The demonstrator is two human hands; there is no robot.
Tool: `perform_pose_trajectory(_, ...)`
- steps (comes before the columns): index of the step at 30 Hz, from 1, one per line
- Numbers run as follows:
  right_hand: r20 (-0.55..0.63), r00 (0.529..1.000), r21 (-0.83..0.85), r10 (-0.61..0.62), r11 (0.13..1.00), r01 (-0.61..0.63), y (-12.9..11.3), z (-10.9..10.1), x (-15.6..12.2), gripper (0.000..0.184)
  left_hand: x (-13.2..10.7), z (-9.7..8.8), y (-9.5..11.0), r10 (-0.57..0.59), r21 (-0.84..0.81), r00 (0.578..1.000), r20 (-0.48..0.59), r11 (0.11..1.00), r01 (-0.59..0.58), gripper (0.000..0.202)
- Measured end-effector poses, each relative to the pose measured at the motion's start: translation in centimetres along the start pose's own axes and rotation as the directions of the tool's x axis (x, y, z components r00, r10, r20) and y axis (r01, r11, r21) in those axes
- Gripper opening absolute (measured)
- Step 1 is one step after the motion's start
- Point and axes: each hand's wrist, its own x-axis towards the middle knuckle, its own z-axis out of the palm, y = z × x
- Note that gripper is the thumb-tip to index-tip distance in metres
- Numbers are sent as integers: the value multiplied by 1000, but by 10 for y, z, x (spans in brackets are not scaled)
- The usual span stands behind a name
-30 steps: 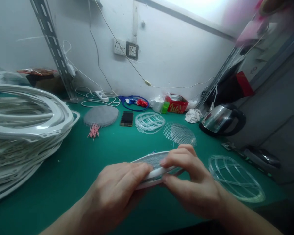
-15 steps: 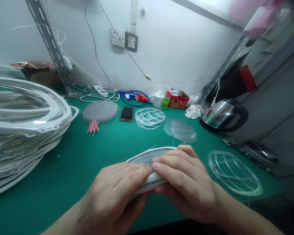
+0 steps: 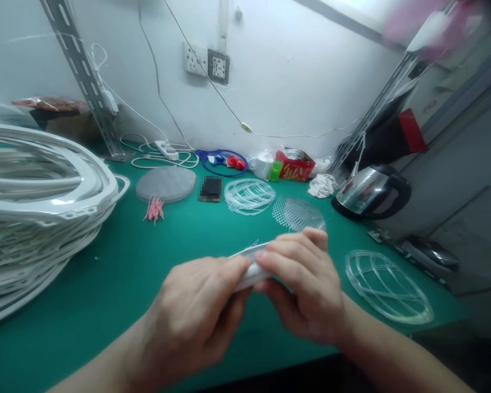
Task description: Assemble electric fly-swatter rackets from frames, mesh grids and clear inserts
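Both hands hold one white round frame with mesh inside point(image 3: 251, 262) above the green table point(image 3: 118, 262). My left hand point(image 3: 192, 316) is closed on its near left rim, fingers curled over the edge. My right hand point(image 3: 303, 284) is closed on the right rim, fingers pressed down on top. The frame is tilted nearly edge-on, so little of its mesh shows. A thin blue wire end sticks out at its far edge.
A tall stack of white frames point(image 3: 41, 213) fills the left. Behind lie a grey disc stack point(image 3: 166, 184), pink wires point(image 3: 154, 208), clear grid pieces point(image 3: 249, 195), a metal mesh disc point(image 3: 298, 214), another clear grid point(image 3: 387, 286) and a steel kettle point(image 3: 370, 194).
The frame has been tipped from showing its mesh face to nearly edge-on. Both hands have shifted slightly up and closer together on its rim.
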Motion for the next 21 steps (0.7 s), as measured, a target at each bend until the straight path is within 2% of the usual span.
perform_pose_trajectory(2,36,999,23,8,1000,-9,9,-2,18,23,13,-6,-7,-55,10,998,-21,998,55,26)
perform_pose_trajectory(4,65,997,69,46,996,-51,19,-11,42,32,30,-20,-12,-218,-64,976,6,974,218,24)
perform_pose_trajectory(5,83,993,100,84,991,-92,24,-16,55,34,40,-28,-15,-331,-130,943,41,934,333,23)
perform_pose_trajectory(6,120,984,133,130,980,-145,28,-22,67,34,49,-37,-19,-442,-209,892,92,867,452,23)
perform_pose_trajectory(8,253,945,205,209,943,-264,38,-28,86,30,63,-49,-30,-596,-364,758,264,667,650,26)
perform_pose_trajectory(10,416,866,242,278,884,-400,49,-22,93,27,69,-50,-49,-642,-450,616,456,431,782,31)
perform_pose_trajectory(11,489,815,239,312,850,-469,56,-12,92,26,68,-45,-61,-645,-456,552,529,332,826,35)
perform_pose_trajectory(12,549,759,225,349,813,-537,63,1,87,26,65,-36,-73,-653,-446,502,567,269,854,39)
perform_pose_trajectory(13,587,706,200,395,775,-600,69,16,79,26,60,-24,-86,-658,-414,470,588,254,874,43)
perform_pose_trajectory(14,618,650,167,441,735,-657,76,34,68,25,53,-9,-98,-668,-364,459,586,289,886,44)
perform_pose_trajectory(16,633,552,71,542,669,-739,85,69,39,24,37,24,-117,-662,-182,466,587,453,873,43)
perform_pose_trajectory(17,624,520,18,583,655,-756,88,85,24,23,29,40,-124,-655,-127,459,600,489,863,42)
perform_pose_trajectory(19,574,497,-72,651,645,-761,90,107,-6,23,16,68,-133,-634,-49,460,621,555,830,38)
perform_pose_trajectory(21,528,492,-124,692,636,-762,90,118,-28,26,8,89,-137,-607,-7,480,633,616,788,34)
